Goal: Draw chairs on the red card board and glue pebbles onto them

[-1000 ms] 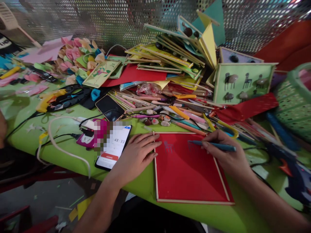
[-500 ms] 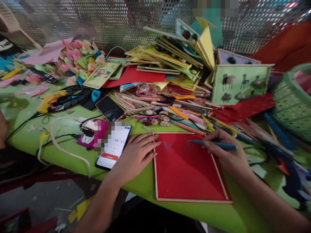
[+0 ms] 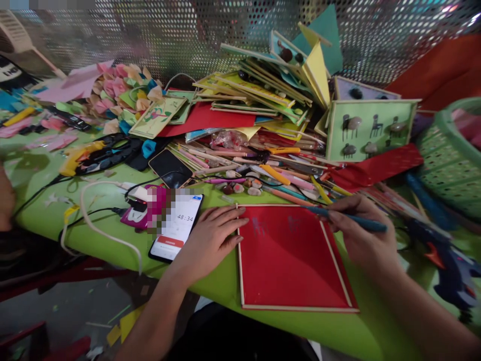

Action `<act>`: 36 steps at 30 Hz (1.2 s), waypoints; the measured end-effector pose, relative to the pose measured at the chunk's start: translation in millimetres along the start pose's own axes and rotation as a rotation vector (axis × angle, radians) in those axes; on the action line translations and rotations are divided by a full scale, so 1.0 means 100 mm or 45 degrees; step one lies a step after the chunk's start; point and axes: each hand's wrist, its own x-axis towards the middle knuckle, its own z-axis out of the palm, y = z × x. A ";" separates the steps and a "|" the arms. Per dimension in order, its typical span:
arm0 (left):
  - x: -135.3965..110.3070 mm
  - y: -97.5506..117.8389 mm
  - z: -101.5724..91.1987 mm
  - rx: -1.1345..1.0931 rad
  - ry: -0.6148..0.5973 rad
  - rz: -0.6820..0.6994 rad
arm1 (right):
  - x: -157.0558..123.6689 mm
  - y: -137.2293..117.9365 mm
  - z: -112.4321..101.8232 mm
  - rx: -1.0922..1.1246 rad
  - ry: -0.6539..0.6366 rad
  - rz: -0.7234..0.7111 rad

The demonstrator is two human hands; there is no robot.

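Observation:
A red square card [image 3: 291, 265] with a pale wooden frame lies on the green table [image 3: 221, 288] in front of me. Two small chair drawings show near its top edge. My left hand [image 3: 210, 238] rests flat on the table, fingertips touching the card's left edge. My right hand [image 3: 361, 235] grips a blue pen [image 3: 351, 217], its tip at the card's top right corner. A phone [image 3: 176, 228] with a lit timer screen lies just left of my left hand.
A heap of framed cards [image 3: 263, 87], pens and sticks [image 3: 263, 170] and small pebbles [image 3: 240, 188] fills the table behind the card. A green framed card with pebbles [image 3: 370, 130] stands upright. A green basket [image 3: 451, 150] and glue gun [image 3: 447, 255] sit right; cables [image 3: 97, 225] left.
My right hand has moved the pen to the right, from the second chair drawing to the card's top right corner. The phone timer went from 48:33 to 48:34. My left hand stayed put.

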 end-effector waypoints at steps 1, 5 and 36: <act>0.00 0.00 0.00 -0.003 0.003 -0.002 | 0.00 0.00 -0.02 0.061 0.035 -0.004; 0.00 -0.01 0.01 0.000 0.004 -0.010 | 0.02 -0.04 -0.05 0.179 0.075 -0.037; 0.00 -0.01 0.05 0.042 0.170 -0.024 | 0.17 -0.01 0.03 -0.900 -0.392 -0.532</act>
